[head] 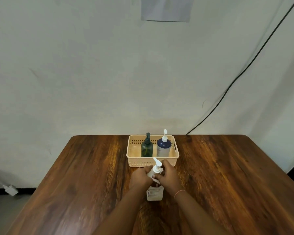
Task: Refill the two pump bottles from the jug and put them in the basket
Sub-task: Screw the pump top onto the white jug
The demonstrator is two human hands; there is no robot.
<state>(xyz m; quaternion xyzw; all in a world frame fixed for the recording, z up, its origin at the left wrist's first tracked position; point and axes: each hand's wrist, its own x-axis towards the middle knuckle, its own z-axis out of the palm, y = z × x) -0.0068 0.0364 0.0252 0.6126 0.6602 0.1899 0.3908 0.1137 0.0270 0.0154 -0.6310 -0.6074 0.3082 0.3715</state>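
A white jug (pixel 154 194) with a white pump head stands on the wooden table in front of me. My left hand (pixel 140 178) wraps its upper body from the left. My right hand (pixel 168 175) holds it from the right, fingers at the neck below the pump. Behind it sits a beige perforated basket (pixel 134 160). Inside the basket stand a dark green pump bottle (pixel 147 147) on the left and a dark blue bottle with a white pump (pixel 163 146) on the right, both upright.
The wooden table (pixel 75 184) ends at a pale wall just behind the basket. A black cable (pixel 244 70) runs down the wall to the table's back right. A small white object (pixel 10 189) lies on the floor at the left.
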